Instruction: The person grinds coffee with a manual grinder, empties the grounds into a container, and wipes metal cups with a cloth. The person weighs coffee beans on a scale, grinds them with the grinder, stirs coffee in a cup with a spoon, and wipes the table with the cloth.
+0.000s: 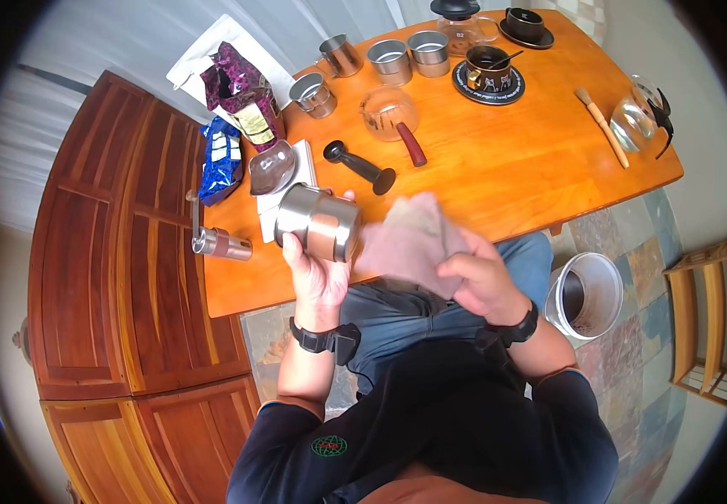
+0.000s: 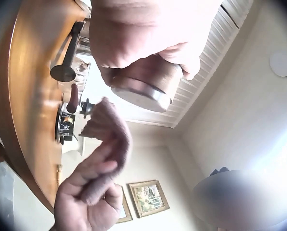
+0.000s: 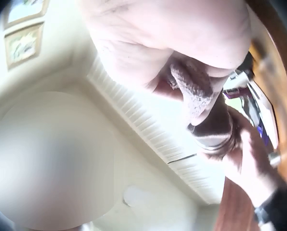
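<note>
Two hands work above the near edge of the wooden table (image 1: 506, 189). The left hand (image 1: 321, 281) is clamped round a metal canister (image 1: 317, 225), thumb on one side and fingers on the other, which bears its weight off the tabletop and leaves one end toward the other hand. The right hand (image 1: 485, 281) has its thumb and fingers together on a folded cloth (image 1: 414, 244), the loose part spread toward that end; the cloth is blurred, so it may or may not be touching the metal. Beyond the canister, a black double-ended tool (image 1: 359, 166) lies flat, within easy reach.
</note>
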The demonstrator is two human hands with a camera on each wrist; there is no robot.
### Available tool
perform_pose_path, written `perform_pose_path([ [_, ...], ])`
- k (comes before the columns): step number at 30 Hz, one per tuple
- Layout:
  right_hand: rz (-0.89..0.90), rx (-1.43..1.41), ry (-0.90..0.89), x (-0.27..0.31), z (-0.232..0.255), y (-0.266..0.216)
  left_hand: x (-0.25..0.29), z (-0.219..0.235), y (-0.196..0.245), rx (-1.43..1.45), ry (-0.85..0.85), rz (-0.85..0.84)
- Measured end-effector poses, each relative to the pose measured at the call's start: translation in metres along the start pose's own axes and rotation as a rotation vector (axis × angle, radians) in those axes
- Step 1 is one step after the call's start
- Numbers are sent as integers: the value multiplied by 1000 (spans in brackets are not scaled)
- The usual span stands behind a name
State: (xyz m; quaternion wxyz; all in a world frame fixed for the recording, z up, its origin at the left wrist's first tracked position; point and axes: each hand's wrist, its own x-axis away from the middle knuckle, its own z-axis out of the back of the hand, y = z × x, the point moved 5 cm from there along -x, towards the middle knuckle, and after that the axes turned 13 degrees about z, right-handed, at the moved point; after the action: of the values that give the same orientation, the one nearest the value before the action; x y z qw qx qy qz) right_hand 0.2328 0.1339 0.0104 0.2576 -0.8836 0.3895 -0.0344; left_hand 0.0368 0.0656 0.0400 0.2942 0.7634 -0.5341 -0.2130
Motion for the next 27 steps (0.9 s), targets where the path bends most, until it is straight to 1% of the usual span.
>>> perform_pose_path([
  [1,-5,1,-2,-2,1,0,1,-1,0,20,32,11],
  [3,290,515,-24,-4,4,-15,2,-2,-2,65,70,37],
  [4,291,515,-20,-4,2,-11,3,-4,-4,65,69,41],
  [6,435,675,-137,-5,-19,-2,4,-8,-10,135,62,100],
  [7,375,735,-216,-5,-30,2,5,-9,-13,134,57,108],
  [8,500,974,-335,-8,-37,7,6,-9,-16,95,77,72],
  [9,559,1054,-326,-8,-40,14,7,-8,-16,55,97,34],
  [10,617,1132,-318,-4,-44,19,5,-8,-16,52,92,37],
  [11,620,1131,-317,-1,-45,22,5,-10,-14,10,39,7],
  [12,535,1062,-352,2,-46,30,4,-12,-13,-31,-13,-25],
  [13,448,991,-389,3,-46,36,3,-9,-9,-54,-3,-80],
  [14,443,989,-394,4,-45,37,4,-6,-5,-54,3,-85],
  [16,329,882,-489,5,-45,41,4,0,2,-72,26,-103],
  [17,243,807,-482,6,-46,38,4,2,5,-79,31,-126],
  [18,237,805,-491,7,-47,36,4,4,7,-77,38,-135],
  [20,302,711,-314,7,-40,24,4,2,8,-78,68,-143],
  [21,338,700,-209,8,-27,25,6,0,8,-137,114,-228],
  [22,334,702,-214,6,-29,23,7,1,8,-134,117,-232],
  [24,496,770,-118,2,-31,5,8,3,1,-185,149,-107],
  [25,534,813,-104,0,-30,6,9,3,-4,-206,195,-71],
  [26,534,817,-101,-3,-29,5,11,5,-7,-203,193,-69],
  [27,625,1012,-178,-4,-36,1,13,9,-13,-258,212,-24],
])
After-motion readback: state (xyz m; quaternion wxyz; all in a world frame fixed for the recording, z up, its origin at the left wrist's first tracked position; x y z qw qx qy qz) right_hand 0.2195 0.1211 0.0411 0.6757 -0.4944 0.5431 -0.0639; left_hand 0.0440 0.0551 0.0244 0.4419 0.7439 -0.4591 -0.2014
